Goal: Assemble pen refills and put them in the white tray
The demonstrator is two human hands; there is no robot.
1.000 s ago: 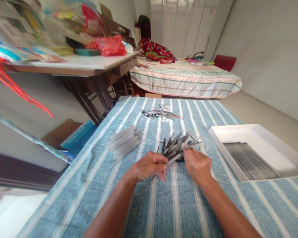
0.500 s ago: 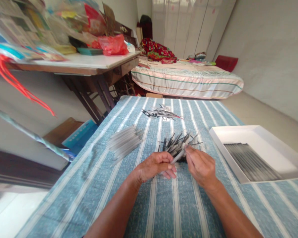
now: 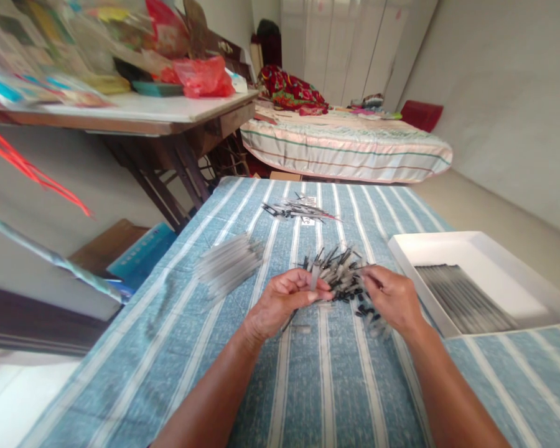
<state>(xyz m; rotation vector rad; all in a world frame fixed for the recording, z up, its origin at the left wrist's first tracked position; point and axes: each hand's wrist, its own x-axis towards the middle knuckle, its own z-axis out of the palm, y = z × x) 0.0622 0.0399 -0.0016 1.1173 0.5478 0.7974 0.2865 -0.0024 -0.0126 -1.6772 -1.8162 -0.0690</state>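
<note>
Pinching a pale tube (image 3: 315,275) between the thumb and fingers of the left hand (image 3: 277,305), close against the left edge of a loose pile (image 3: 336,269). Curling the right hand (image 3: 398,298) at the other side of the pile, thumb and fingertips narrow; being unable, for blur, to tell of anything held there. Having the pile, a jumble of pale and black pieces, between and just beyond the hands on a striped cloth (image 3: 303,386), with stray bits (image 3: 377,325) beneath the right hand. Facing a smaller heap (image 3: 301,211) farther along the cloth, well apart from both hands. Having a stack (image 3: 228,264) of pale tubes side by side at the left, and at the right a white box (image 3: 494,267) with dark strips (image 3: 462,298) lined up inside. Looking past the cloth toward a bed (image 3: 350,146) and, at the left, a cluttered table (image 3: 200,106) with a red bag (image 3: 205,78) on top.
</note>
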